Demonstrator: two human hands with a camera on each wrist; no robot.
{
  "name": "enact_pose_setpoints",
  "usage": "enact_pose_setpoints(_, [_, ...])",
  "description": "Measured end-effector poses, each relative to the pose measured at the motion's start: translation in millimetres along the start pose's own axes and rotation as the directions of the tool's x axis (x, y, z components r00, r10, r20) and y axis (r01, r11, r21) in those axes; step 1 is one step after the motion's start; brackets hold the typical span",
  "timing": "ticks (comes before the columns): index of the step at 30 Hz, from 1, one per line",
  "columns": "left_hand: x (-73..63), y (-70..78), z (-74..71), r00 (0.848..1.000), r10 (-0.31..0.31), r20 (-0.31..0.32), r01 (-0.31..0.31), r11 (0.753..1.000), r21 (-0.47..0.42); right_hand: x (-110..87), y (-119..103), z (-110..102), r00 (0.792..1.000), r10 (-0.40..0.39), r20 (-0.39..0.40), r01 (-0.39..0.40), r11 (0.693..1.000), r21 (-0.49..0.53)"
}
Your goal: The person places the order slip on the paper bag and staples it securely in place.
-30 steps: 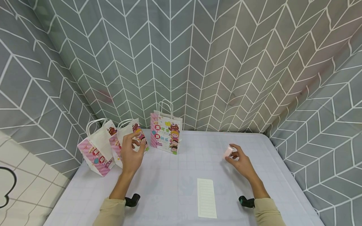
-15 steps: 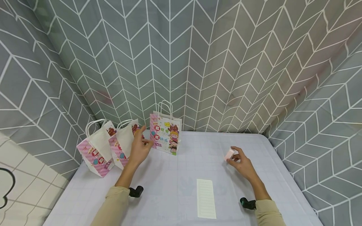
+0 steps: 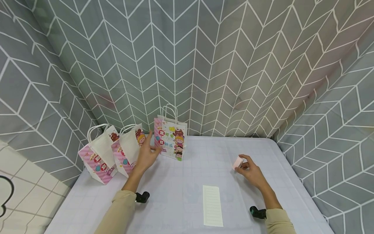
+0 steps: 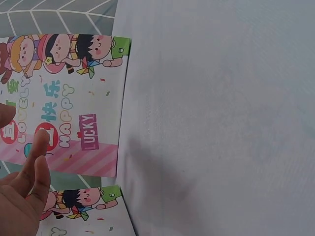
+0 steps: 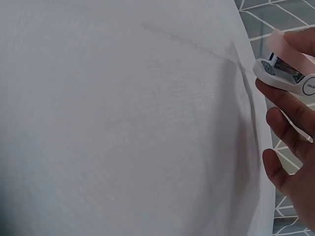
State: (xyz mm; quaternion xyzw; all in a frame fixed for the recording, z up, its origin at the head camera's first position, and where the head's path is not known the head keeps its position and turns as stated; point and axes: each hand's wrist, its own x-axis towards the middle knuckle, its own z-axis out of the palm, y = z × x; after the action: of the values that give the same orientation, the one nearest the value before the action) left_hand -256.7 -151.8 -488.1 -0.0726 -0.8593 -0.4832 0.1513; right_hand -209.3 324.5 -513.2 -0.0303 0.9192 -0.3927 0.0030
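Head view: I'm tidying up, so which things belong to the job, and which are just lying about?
Likely in the job:
pink gadget, perhaps a stapler, in the right hand
rightmost bag, beside the left hand
middle bag and leftmost bag, same print

Seemingly just lying about:
paper strip, untouched

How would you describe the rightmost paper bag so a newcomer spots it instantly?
Find the far edge of the white table, below the grey zigzag curtain. Toward its left side stand three paper bags with white handles, near the left hand. The rightmost bag stands apart, nearly its whole front showing: pink stripes left, cartoon characters stacked down the right.
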Motion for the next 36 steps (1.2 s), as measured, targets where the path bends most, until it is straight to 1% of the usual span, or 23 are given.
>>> enact_pose_setpoints(2, [0.9, 0.2, 0.6, 1.0, -0.003, 0.006, 0.003, 1.0, 0.001, -0.5, 0.1, -0.2, 1.0, 0.003, 0.012, -0.003, 1.0, -0.004])
enact_pose_setpoints(9, [4.2, 0.2, 1.5, 1.0, 0.016, 0.011, -0.016, 1.0, 0.008, -1.1, -0.4, 1.6, 0.999, 0.025, 0.033, -0.025, 1.0, -0.018])
enact_pose_setpoints(17, [3.1, 2.5, 2.2, 1.0, 0.003, 0.009, -0.003, 1.0, -0.025, -1.6, 1.6, 1.7, 0.998, 0.038, 0.044, -0.037, 0.999, -0.023])
enact_pose_setpoints(30, [2.0, 1.9, 2.2, 0.999, -0.012, -0.033, 0.011, 1.0, -0.019, -2.5, 1.2, 0.6, 0.999, 0.041, 0.019, -0.041, 0.999, -0.016])
enact_pose_setpoints(36, [2.4, 1.7, 3.5, 0.999, -0.004, -0.036, 0.004, 1.0, 0.018, -2.9, 4.5, -2.8, 0.999, 0.048, 0.011, -0.048, 0.998, -0.028])
